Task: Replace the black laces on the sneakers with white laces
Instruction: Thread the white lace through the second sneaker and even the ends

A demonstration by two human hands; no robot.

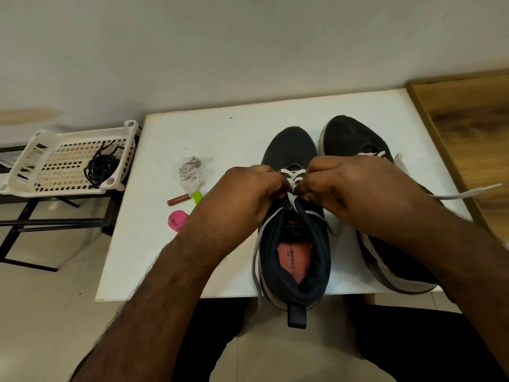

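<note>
- Writing: on the near sneaker [294, 249] I read "MEMORY" on its pink insole; the tongue label is too blurred to read.
- Sneakers: I count two, dark knit uppers with pale soles, side by side on the white table [170, 244]; the far sneaker [349, 136] lies right of the near one and carries white lacing.
- White lace [293, 176]: flat woven; one end trails off the table's near edge, another strand runs right.
- Left hand [248, 194] and right hand [358, 188]: both pinch the white lace at the near sneaker's eyelets, fingers curled.
- Black laces [100, 168]: a tangled bundle in the white slotted plastic basket [41, 164], well apart on the left.
- Table clutter: one crumpled tissue [191, 172], one red tube [178, 199], one green clip [197, 196], one pink disc [177, 220].
</note>
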